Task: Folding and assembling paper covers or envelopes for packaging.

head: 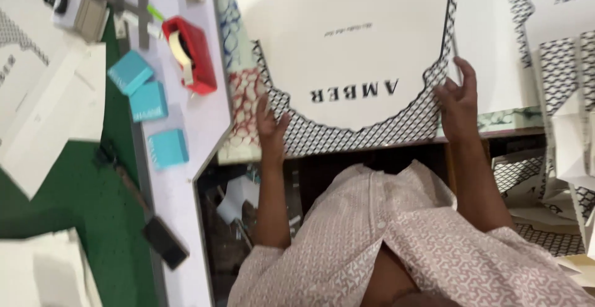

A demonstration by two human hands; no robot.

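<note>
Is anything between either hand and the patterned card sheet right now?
Nothing visible. The left hand and right hand both already touch the patterned card sheet at its near curved edge.

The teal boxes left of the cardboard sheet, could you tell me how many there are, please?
3, in a line on the white table edge: the far box by the red tape dispenser, the middle box, the near box. More may lie out of view.

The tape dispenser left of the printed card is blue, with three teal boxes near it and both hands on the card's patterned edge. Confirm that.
Not quite: the tape dispenser is red, not blue, as the head view shows. The rest holds: three teal boxes lie near it, and the left hand and right hand are on the printed card at its patterned edge.
</note>
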